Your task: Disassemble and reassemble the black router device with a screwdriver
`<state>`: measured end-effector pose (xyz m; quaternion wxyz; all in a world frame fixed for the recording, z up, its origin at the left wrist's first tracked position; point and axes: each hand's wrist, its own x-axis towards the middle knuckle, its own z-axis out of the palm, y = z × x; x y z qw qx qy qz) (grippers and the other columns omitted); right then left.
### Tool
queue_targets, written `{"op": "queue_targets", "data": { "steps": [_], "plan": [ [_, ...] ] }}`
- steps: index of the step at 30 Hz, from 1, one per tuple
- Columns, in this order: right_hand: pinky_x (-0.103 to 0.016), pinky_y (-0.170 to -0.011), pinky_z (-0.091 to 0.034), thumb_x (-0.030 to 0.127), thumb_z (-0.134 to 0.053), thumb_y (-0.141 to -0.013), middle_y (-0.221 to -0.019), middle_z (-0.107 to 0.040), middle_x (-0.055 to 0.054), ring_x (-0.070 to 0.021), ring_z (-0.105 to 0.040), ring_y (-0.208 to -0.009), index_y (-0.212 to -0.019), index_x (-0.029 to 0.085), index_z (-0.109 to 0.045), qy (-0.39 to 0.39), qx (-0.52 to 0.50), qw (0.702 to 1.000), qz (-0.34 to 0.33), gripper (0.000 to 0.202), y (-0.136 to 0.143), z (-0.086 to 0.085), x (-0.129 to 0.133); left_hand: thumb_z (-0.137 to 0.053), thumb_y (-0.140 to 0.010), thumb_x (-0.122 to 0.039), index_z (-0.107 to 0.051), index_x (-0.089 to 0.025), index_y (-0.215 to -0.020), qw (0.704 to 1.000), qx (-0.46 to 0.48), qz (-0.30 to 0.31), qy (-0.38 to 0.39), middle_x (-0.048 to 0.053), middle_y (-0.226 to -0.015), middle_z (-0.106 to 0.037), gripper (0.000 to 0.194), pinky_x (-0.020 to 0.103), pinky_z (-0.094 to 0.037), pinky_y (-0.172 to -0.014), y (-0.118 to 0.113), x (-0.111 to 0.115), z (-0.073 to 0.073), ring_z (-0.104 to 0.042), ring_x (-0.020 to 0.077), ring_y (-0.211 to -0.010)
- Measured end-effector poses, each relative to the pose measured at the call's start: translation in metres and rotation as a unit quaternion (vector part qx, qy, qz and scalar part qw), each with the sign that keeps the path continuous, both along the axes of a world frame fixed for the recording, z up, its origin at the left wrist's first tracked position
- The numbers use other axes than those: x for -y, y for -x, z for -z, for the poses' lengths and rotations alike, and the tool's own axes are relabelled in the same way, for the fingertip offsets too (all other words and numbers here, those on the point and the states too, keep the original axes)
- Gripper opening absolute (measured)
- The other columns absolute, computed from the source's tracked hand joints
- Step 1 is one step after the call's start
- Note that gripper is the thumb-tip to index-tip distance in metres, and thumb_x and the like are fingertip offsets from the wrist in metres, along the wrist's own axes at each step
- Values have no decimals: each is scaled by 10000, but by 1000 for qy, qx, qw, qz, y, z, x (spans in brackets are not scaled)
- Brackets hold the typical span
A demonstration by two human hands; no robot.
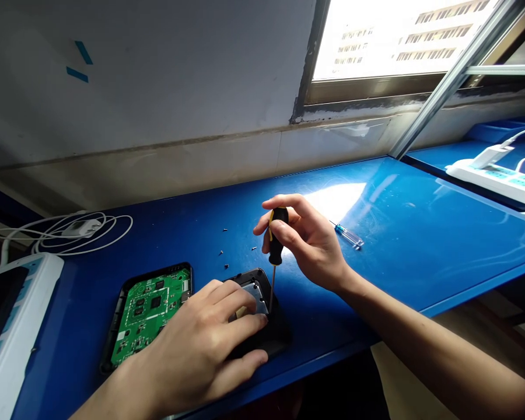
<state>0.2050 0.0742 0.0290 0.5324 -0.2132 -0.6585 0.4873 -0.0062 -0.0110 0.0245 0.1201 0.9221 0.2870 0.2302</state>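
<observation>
My right hand (315,245) grips a black and yellow screwdriver (278,239) by its handle. The screwdriver stands nearly upright, its shaft running down to the right side of a black plastic casing (282,326). Set in that casing is a silvery metal plate (259,296), partly hidden by fingers. My left hand (214,338) lies over the casing and holds it down, fingertips close to the screwdriver's tip. Left of it, partly behind my left wrist, is a second black shell with a green circuit board (153,309). Several small screws (226,266) lie beyond the casing.
A small clear-handled screwdriver (350,236) lies on the blue table (420,233) to the right. A coiled white cable (109,233) and a white power strip (35,303) are at left. Another white power strip (499,178) sits beyond a metal post (446,87) at right.
</observation>
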Motion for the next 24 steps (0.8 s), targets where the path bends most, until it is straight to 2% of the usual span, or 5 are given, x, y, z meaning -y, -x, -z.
{"op": "queue_targets", "data": {
  "steps": [12,17,24],
  "plan": [
    [-236,-589,-602,287,-618,-1007,-927,-729,-3,-97,-691,-665,-1166,224,-579,-9,8,1000,6,175,-1,0,0,-678,-958,-222,-717,-180,-1143,998,5,-19,65,66,-1050,-716,193,402,-555,-783,3,0,2,-632,243,-924],
    [-242,-587,-607,299,-620,-1004,-928,-729,-3,-102,-690,-665,-1167,228,-578,-3,11,1000,10,183,-1,-1,0,-669,-961,-226,-699,-180,-1189,998,-8,-26,49,80,-1096,-702,235,408,-568,-795,3,1,5,-623,254,-947],
    [-237,-582,-605,294,-620,-1003,-916,-728,3,-99,-690,-663,-1158,229,-579,-3,9,1000,14,172,-2,-4,2,-632,-980,-209,-703,-167,-1183,1000,-19,-11,8,93,-1047,-694,220,418,-570,-748,1,0,4,-629,260,-900]
  ]
}}
